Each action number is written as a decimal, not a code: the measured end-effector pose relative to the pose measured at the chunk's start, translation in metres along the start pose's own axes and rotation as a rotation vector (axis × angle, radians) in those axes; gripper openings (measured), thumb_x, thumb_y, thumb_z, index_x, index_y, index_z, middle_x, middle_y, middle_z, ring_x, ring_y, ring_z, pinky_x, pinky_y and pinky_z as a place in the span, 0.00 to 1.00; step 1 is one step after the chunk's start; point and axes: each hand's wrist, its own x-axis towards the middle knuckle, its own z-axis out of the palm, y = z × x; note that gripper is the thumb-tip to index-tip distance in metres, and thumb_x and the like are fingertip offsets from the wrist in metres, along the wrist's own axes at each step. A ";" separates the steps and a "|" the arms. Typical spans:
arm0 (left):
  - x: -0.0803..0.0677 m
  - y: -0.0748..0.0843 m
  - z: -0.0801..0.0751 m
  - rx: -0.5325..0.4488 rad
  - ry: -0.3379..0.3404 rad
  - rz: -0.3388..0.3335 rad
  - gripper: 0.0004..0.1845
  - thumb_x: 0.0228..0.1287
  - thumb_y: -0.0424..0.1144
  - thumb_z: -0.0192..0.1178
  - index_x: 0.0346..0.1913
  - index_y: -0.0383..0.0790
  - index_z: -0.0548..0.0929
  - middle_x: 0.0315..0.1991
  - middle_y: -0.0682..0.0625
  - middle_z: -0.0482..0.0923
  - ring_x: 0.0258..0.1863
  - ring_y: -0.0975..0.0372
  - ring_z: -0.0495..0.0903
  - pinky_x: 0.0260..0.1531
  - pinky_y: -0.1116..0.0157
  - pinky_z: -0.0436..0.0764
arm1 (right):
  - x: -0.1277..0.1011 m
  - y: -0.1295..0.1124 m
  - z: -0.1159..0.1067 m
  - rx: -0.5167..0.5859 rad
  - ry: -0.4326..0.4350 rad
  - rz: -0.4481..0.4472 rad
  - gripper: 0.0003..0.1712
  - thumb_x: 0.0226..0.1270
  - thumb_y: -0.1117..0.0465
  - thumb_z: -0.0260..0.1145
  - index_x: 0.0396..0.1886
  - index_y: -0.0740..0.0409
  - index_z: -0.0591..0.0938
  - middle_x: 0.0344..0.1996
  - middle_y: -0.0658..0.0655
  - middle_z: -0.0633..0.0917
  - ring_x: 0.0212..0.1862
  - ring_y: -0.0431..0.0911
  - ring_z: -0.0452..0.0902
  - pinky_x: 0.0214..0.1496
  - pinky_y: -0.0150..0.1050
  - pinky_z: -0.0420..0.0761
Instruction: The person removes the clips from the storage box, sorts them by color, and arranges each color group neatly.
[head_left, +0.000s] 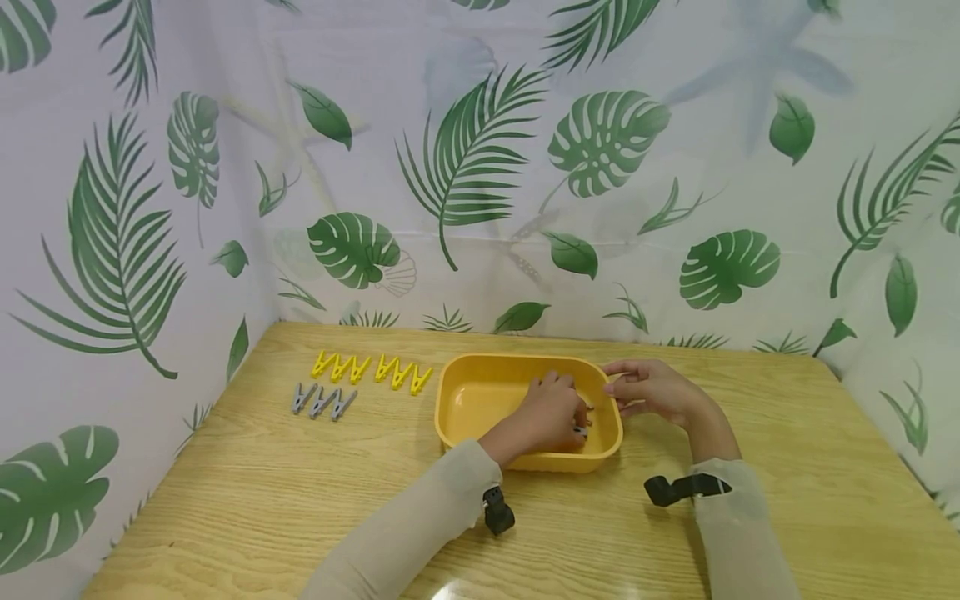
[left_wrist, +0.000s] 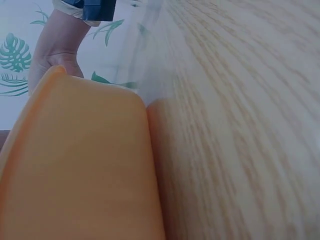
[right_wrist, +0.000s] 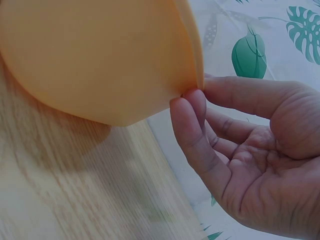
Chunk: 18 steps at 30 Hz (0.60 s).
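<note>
A yellow plastic bin (head_left: 480,408) stands on the wooden table. My left hand (head_left: 546,414) reaches into its right half with bent fingers pointing down, their tips partly hidden. A small grey clothespin (head_left: 580,432) shows at the edge of that hand; whether the fingers hold it I cannot tell. At the bin's right end, my right hand (head_left: 654,389) pinches the rim between thumb and fingers, which the right wrist view shows close up at the bin wall (right_wrist: 110,55). In the left wrist view the bin's outer side (left_wrist: 85,160) hides the left hand's fingers.
Left of the bin, several yellow clothespins (head_left: 397,372) lie in a row on the table (head_left: 247,492). Three grey clothespins (head_left: 322,402) lie in front of them. A leaf-patterned cloth (head_left: 480,192) hangs behind and at the sides. Both wrists carry black camera straps (head_left: 705,485).
</note>
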 end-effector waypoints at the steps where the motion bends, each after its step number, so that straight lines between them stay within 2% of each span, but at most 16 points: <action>1: 0.000 0.000 -0.001 0.006 0.005 0.000 0.07 0.61 0.51 0.72 0.40 0.59 0.93 0.48 0.57 0.78 0.47 0.61 0.68 0.46 0.62 0.67 | 0.000 0.000 0.000 -0.001 0.001 0.001 0.35 0.75 0.60 0.64 0.73 0.72 0.64 0.38 0.52 0.88 0.38 0.43 0.82 0.48 0.41 0.87; 9: -0.004 0.003 -0.019 0.056 0.024 -0.007 0.06 0.62 0.52 0.72 0.34 0.56 0.92 0.45 0.58 0.79 0.47 0.61 0.69 0.46 0.62 0.68 | 0.000 0.000 0.000 0.007 -0.008 -0.008 0.34 0.75 0.61 0.63 0.73 0.73 0.63 0.37 0.52 0.87 0.38 0.43 0.81 0.47 0.40 0.87; 18: -0.012 0.002 -0.031 0.026 0.030 0.016 0.04 0.62 0.48 0.71 0.38 0.55 0.92 0.46 0.58 0.79 0.46 0.62 0.69 0.45 0.63 0.67 | 0.000 0.000 0.000 0.001 -0.002 -0.008 0.35 0.75 0.61 0.63 0.73 0.72 0.64 0.39 0.51 0.88 0.39 0.44 0.82 0.48 0.41 0.87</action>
